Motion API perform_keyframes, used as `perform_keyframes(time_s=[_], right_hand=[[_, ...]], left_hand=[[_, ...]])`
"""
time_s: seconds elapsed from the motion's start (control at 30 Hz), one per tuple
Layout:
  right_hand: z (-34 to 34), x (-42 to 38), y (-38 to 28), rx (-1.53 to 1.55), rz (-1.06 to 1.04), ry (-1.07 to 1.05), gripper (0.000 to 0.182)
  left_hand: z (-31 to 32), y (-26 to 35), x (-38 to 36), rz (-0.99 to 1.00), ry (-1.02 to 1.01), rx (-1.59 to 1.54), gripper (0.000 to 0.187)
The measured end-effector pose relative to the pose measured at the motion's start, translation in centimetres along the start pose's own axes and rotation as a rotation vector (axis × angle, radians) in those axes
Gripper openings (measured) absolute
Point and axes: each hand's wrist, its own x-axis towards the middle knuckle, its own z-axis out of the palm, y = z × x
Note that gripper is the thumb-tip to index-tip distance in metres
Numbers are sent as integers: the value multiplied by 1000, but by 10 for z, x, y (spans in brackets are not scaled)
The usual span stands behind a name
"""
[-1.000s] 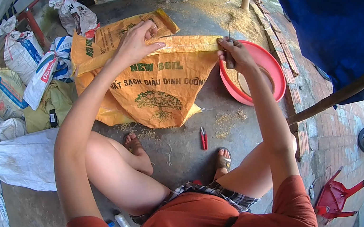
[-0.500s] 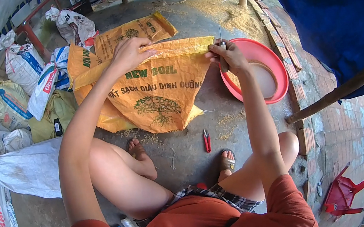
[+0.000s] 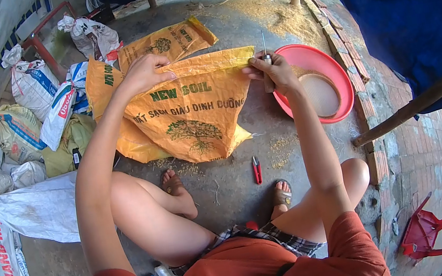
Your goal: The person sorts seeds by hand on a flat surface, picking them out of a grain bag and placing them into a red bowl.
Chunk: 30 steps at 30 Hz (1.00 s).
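An orange "NEW SOIL" bag (image 3: pixel 187 111) hangs in front of me, its upper edge folded over and stretched between my hands. My left hand (image 3: pixel 147 74) grips that folded edge left of its middle. At the right corner my right hand (image 3: pixel 274 70) pinches the edge and also holds a thin pointed tool (image 3: pixel 266 60), its metal tip upward and its handle in the palm. Behind lies another orange bag (image 3: pixel 167 43) on the ground. Red snips (image 3: pixel 257 170) lie on the ground below the held bag.
A pink basin (image 3: pixel 339 74) with a round sieve (image 3: pixel 321 95) stands right of my right hand. Tied sacks (image 3: pixel 36 81) crowd the left. A bamboo pole (image 3: pixel 414 105) slants at the right, near an overturned red stool (image 3: pixel 423 230). Husks (image 3: pixel 292 21) lie at the back.
The whole view has shifted slightly. My right hand and the bag's right corner have moved a little left, away from the basin. Both hands keep their hold.
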Motion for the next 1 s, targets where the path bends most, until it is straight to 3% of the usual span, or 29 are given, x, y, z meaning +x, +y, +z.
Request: perform_keyframes(time_s=[0.37, 0.43, 0.6, 0.77, 0.93, 1.0], right_hand=[[10, 0, 12, 118, -188, 41, 14], [12, 2, 9, 47, -205, 158, 11], [18, 3, -15, 0, -420, 232, 10], [8, 9, -41, 2, -584, 287, 10], [-26, 19, -20, -49, -321, 307, 12], [-32, 20, -4, 46, -292, 356, 12]], left_hand=[[6, 3, 0, 25, 33, -8, 31], [8, 4, 3, 32, 51, -7, 30], [-2, 15, 14, 204, 403, 8, 27], [-24, 39, 26, 209, 382, -50, 26], [12, 37, 43, 114, 78, -16, 29], [25, 36, 46, 167, 101, 4, 29]])
